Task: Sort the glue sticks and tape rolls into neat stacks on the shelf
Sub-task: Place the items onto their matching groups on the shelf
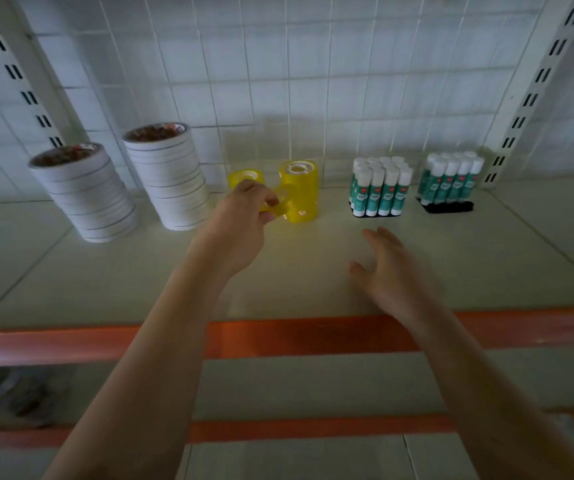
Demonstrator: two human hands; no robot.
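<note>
between the short and tall yellow tape stacks [300, 190], left hand [240, 225] pinches a translucent yellow tape roll [280, 206]; right hand [387, 271], fingers spread, hovers over bare white shelf [451, 258] near its orange front edge [278, 336].

I am looking at a white wire grid panel [278, 81] standing along the back, with a pale tiled wall showing through it. White slotted uprights are rising at the left [18, 74] and at the right [538, 95], leaning outward in my wide view. An orange front rail [70, 344] is running across the frame, and a second orange rail [313, 431] is lying below it. Something dark and blurred [8, 393] is sitting low at the left; I cannot make it out.
</note>
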